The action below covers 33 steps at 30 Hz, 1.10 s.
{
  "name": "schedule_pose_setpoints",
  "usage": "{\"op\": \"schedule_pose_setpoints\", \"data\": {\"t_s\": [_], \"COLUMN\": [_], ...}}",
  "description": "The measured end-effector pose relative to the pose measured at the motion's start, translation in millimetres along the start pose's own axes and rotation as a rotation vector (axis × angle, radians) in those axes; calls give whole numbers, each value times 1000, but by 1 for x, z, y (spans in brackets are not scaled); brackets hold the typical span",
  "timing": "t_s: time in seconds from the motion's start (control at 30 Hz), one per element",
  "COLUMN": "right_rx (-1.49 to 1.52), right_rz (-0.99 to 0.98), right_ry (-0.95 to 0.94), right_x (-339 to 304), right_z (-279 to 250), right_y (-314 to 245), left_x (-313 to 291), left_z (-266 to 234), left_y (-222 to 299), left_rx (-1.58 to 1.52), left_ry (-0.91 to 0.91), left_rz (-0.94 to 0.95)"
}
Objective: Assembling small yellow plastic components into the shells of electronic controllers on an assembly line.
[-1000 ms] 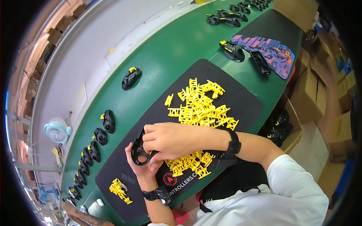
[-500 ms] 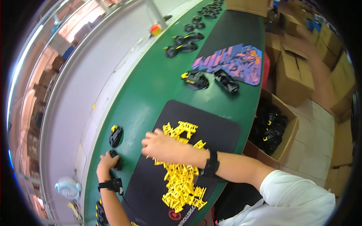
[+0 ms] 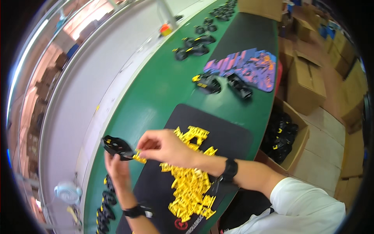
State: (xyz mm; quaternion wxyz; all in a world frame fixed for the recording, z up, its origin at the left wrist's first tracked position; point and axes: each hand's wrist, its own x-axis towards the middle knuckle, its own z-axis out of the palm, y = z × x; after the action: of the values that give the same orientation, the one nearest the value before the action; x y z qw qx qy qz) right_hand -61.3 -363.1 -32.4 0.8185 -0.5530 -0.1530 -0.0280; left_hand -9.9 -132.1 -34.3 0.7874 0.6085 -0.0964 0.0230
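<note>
My left hand (image 3: 119,171) holds up a black mouse shell (image 3: 116,146), its hollow inside showing. The thumb and fingers grip its lower side. At the shell's near end my right hand (image 3: 165,147) pinches a small yellow plastic clip (image 3: 139,157), which appears to touch the shell; the fingertips partly cover the contact. Beneath and beside my right forearm, a loose pile of yellow clips (image 3: 191,189) lies on a black mat (image 3: 220,126).
Black shells (image 3: 105,210) with yellow parts line the green table (image 3: 136,121) at lower left. More shells (image 3: 208,82) lie farther off, near a purple patterned mat (image 3: 253,66). At right stands an open carton (image 3: 302,146) of black shells. A small fan (image 3: 68,193) stands at left.
My left hand has lifted a black shell off the table and turned its hollow side into view. My right hand has come to the shell's end with a yellow clip.
</note>
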Motion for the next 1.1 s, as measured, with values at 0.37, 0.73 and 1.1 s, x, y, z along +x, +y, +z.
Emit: {"op": "schedule_pose_setpoints", "data": {"t_s": [0.37,0.73,1.1], "right_rx": [-454,-562,-545], "right_rz": [-194,-378,-453], "right_ry": [-201,-200,-159], "right_x": [-19,-31,-30], "right_z": [40,41,45], "right_y": [10,14,26], "left_x": [-139,-148,-144], "left_z": [35,43,36], "left_y": [-20,-27,-29], "left_rx": [-169,-194,-237], "left_ry": [55,105,106], "left_rz": [166,114,120]}}
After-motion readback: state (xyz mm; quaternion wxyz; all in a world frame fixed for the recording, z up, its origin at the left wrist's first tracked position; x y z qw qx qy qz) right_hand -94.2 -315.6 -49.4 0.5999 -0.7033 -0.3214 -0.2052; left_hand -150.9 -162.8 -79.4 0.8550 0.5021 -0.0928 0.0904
